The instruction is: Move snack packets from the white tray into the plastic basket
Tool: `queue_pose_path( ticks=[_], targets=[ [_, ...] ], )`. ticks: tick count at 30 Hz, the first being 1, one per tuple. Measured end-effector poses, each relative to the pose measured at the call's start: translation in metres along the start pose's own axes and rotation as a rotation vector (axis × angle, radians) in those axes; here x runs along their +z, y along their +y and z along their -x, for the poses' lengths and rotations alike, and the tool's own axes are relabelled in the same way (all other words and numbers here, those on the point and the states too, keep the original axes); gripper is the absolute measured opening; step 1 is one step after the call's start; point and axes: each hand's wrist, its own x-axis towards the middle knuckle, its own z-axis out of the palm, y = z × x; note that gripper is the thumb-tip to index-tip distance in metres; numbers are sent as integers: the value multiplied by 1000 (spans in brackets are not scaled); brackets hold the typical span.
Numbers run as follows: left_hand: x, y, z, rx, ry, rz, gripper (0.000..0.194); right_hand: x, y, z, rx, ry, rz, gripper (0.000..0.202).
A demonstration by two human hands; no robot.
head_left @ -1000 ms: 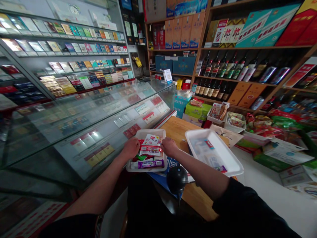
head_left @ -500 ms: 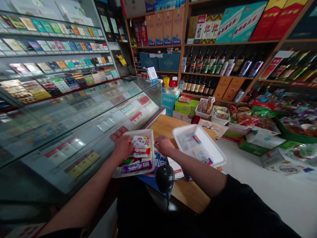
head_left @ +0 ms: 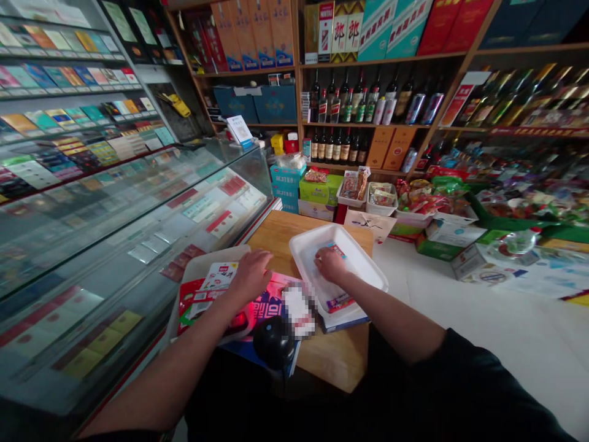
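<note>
A white tray stands on the right of the wooden table, with a few flat packets and a purple packet inside. My right hand is over this tray with its fingers closed; what they hold, if anything, is too small to name. My left hand hovers at the right edge of the left tray, fingers curled and partly hidden behind the back of the hand. Red and white snack packets fill that left tray. Between the trays lies a pink and blue printed packet.
A black rounded device stands at the wooden table's near edge, its front lit red. The glass display counter runs along the left. Beyond the table are snack boxes and bottle shelves.
The view has turned right. My right hand has moved from between the trays into the right tray. My left hand has shifted to the left tray's right edge. Red light now shows near the device.
</note>
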Motion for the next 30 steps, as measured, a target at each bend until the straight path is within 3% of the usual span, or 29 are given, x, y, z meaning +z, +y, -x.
queue_pose_path(
  ticks=[7, 13, 19, 25, 30],
  targets=[
    [25, 44, -36, 123, -103, 10, 42, 4, 49, 2, 221, -56, 45, 28],
    [54, 74, -79, 263, -172, 12, 36, 10, 64, -4, 292, -108, 52, 37],
    [91, 101, -131, 319, -315, -35, 34, 18, 71, -15, 356, -155, 42, 39],
    [129, 110, -168, 295, -399, -2, 44, 19, 72, -27, 389, -153, 62, 36],
    [150, 105, -178, 277, -416, 66, 46, 20, 70, -31, 386, -136, 23, 32]
  ],
)
